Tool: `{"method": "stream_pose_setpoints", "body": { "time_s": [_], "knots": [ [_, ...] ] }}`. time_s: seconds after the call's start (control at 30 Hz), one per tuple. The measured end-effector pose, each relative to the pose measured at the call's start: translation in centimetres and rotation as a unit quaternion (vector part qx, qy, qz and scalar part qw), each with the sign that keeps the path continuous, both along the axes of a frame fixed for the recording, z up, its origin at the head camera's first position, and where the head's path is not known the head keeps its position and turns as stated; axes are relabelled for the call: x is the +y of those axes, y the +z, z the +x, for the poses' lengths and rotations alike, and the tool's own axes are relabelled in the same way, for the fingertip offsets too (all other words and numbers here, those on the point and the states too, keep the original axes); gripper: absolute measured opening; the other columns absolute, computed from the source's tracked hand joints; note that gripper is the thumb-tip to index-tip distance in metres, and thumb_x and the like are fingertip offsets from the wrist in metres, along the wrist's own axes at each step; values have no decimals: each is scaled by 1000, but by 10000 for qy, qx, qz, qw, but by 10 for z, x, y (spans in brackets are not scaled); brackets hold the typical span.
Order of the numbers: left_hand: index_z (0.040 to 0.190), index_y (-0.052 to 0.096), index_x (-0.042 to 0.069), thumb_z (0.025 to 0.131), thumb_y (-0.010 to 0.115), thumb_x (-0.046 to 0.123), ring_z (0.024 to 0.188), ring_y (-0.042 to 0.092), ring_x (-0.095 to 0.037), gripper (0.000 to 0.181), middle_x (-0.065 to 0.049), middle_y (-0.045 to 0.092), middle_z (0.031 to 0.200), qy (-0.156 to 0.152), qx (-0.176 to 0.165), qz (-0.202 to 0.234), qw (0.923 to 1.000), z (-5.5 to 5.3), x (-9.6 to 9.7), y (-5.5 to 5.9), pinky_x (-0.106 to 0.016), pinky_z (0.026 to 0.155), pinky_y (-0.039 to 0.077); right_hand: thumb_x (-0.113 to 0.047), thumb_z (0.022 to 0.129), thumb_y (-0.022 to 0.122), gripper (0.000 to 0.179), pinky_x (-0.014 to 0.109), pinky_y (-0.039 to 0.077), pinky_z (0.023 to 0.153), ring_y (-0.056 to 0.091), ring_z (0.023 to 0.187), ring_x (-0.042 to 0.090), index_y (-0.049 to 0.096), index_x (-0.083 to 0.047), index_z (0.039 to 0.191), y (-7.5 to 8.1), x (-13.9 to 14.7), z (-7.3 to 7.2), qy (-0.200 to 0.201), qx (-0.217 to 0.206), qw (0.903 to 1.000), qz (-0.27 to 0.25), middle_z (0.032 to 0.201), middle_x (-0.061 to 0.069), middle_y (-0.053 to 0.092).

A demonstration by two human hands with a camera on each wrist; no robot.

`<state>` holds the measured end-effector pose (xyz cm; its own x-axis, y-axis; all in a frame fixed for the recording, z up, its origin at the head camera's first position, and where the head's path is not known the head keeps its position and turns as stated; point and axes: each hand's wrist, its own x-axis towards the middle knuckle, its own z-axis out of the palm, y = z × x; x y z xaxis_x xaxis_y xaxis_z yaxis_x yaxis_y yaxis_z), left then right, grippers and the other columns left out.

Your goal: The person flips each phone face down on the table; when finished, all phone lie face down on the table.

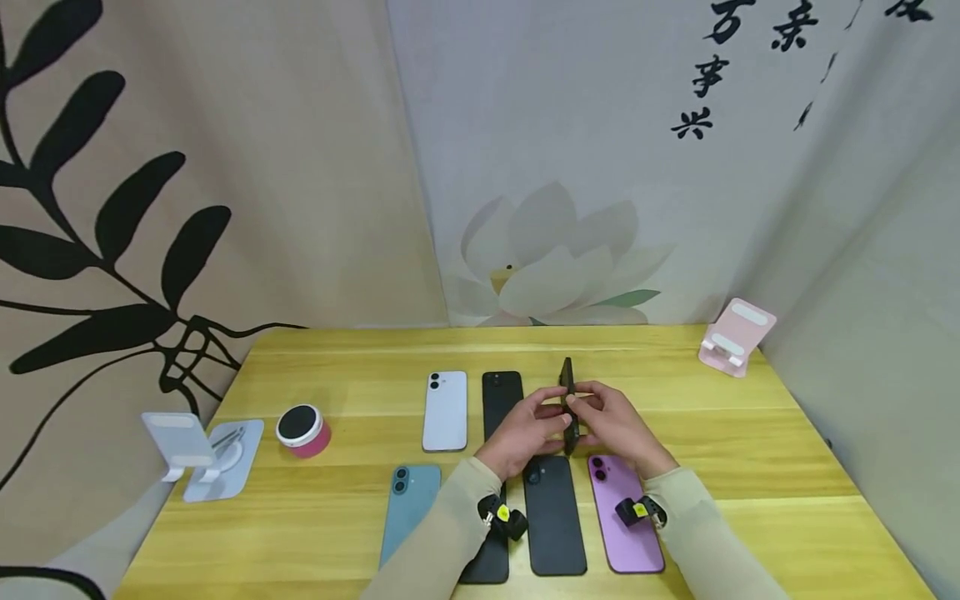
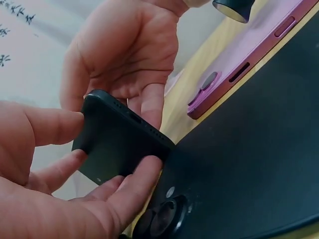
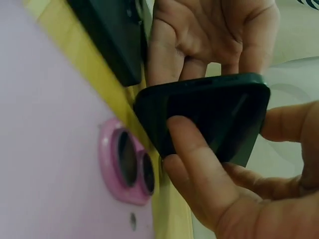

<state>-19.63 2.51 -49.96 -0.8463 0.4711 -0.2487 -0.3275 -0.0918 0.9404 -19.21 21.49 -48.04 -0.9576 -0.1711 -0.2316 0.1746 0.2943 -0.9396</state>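
A dark smartphone (image 1: 568,408) stands tilted up on edge between my two hands over the middle of the table. My left hand (image 1: 528,429) grips it from the left, fingertips on its face and edge in the left wrist view. From the other side my right hand (image 1: 618,425) holds it, one fingertip pressed on its glossy face in the right wrist view. Below the hands lie a dark phone (image 1: 555,521) and a purple phone (image 1: 622,508). A black phone (image 1: 501,396) lies partly hidden behind the left hand. Another black phone (image 1: 489,558) shows under the left wrist.
A white phone (image 1: 445,412) and a blue phone (image 1: 408,504) lie on the left. Farther left stand a round pink-and-white container (image 1: 306,432) with a black top and a white stand (image 1: 180,442). A pink phone stand (image 1: 735,337) is at the back right corner.
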Motion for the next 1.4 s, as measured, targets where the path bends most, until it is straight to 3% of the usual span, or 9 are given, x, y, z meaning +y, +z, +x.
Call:
{"method": "stream_pose_setpoints", "body": {
  "time_s": [0.23, 0.5, 0.6, 0.73, 0.83, 1.1, 1.4],
  "knots": [
    [157, 49, 22, 104, 65, 13, 131, 65, -30, 56, -16, 53, 156, -177, 115, -116, 9997, 2, 2, 3, -57, 108, 54, -27, 107, 64, 55, 43, 66, 73, 76, 96, 25, 47, 3, 151, 3, 1, -1, -40, 91, 9998, 174, 134, 31, 65],
    [156, 51, 9, 106, 64, 20, 136, 61, -28, 53, -16, 53, 157, -359, 314, -401, 9981, 1, 0, 2, -49, 108, 56, -18, 108, 59, 46, 40, 66, 72, 76, 99, 27, 51, 5, 147, 3, 4, -2, -94, 239, 9990, 372, 130, 30, 68],
    [152, 55, 8, 106, 64, 19, 135, 62, -27, 48, -15, 56, 153, -168, 272, -396, 9987, 1, -2, 4, -48, 108, 56, -15, 108, 56, 45, 40, 67, 73, 76, 100, 30, 50, 6, 147, 3, 5, -3, -137, 246, 9993, 235, 130, 31, 67],
    [145, 59, 5, 105, 65, 16, 127, 65, -27, 42, -15, 61, 143, 428, 49, -299, 9986, 2, -4, 7, -47, 104, 59, -14, 108, 55, 45, 40, 66, 76, 75, 105, 33, 49, 7, 148, 7, 6, -1, -244, 331, 9991, 34, 133, 32, 65],
    [146, 54, 1, 104, 64, 13, 120, 68, -26, 45, -17, 65, 136, 712, -140, -135, 9973, 1, -3, 7, -46, 102, 60, -13, 108, 54, 45, 37, 66, 79, 74, 108, 31, 49, 8, 148, 11, 4, 0, -359, 409, 9984, -119, 136, 32, 64],
    [151, 49, 0, 103, 63, 9, 113, 70, -25, 51, -18, 67, 129, 739, -244, 189, 9968, 0, -5, 5, -46, 98, 62, -12, 108, 53, 44, 34, 65, 82, 71, 111, 28, 50, 7, 148, 12, 4, 0, -684, 375, 9967, -231, 136, 31, 61],
    [154, 50, 3, 105, 62, 14, 124, 66, -28, 52, -18, 63, 142, 728, -103, -270, 9969, -2, -7, 5, -46, 101, 61, -14, 109, 53, 50, 37, 66, 83, 70, 116, 31, 45, 10, 153, 3, 12, -2, -724, 54, 9972, -186, 142, 32, 58]
  ]
}}
